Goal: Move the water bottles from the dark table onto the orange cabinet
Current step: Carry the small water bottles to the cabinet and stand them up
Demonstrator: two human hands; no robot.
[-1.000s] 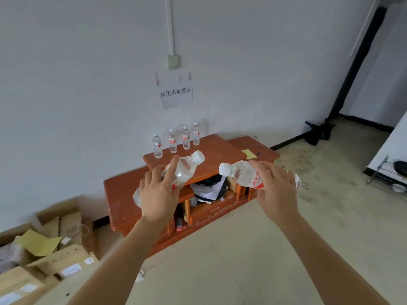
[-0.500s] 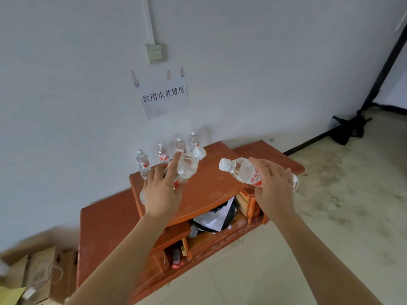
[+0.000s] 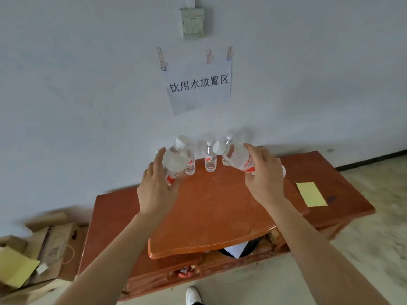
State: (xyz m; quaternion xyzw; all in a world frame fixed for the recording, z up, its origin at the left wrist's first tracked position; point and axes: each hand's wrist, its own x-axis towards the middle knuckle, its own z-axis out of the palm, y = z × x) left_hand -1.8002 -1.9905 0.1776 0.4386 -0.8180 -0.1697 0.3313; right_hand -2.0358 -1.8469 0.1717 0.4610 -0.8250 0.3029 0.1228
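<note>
Orange cabinet carries standing bottles along its back edge by the wall, with a broad stretch of wood before them. The left hand curls round one water bottle. The right hand wraps a second water bottle, tilted, and both are held over that row.

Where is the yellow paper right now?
In the head view, the yellow paper lies flat on the right end of the orange cabinet, right of the right hand holding a water bottle.
</note>
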